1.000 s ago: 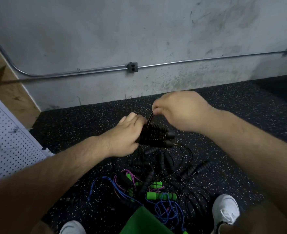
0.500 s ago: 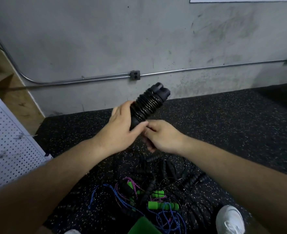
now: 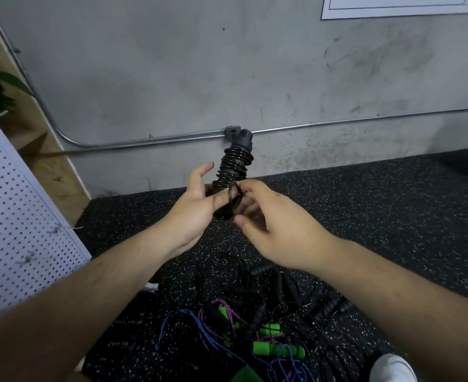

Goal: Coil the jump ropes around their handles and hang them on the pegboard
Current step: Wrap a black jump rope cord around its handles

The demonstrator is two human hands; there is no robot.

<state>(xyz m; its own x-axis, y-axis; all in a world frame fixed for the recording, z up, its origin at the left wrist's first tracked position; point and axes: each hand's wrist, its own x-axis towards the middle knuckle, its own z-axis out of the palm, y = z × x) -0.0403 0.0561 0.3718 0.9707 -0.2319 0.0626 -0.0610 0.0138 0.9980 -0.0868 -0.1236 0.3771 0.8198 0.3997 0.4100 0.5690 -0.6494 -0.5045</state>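
A black jump rope (image 3: 234, 164) is coiled tightly around its paired handles, which stand nearly upright in front of me. My left hand (image 3: 197, 208) grips the lower end of the bundle, its fingers partly spread. My right hand (image 3: 271, 230) pinches a small black loop of the rope (image 3: 233, 198) at the base of the coil. The white pegboard (image 3: 15, 216) leans at the left edge. On the floor below lies a tangle of loose ropes (image 3: 255, 312): black ones, a blue one, a purple one, with green foam handles (image 3: 278, 350).
Speckled black rubber flooring (image 3: 379, 216) runs to a grey concrete wall with a metal conduit (image 3: 144, 140). A wooden panel (image 3: 48, 166) and plant leaves stand behind the pegboard. My white shoe (image 3: 392, 369) shows at the bottom right.
The coiled bundle went from lying level and low to tilted up, then nearly upright. My right hand came down from its top to its base and now pinches a loop there. View tilted up.
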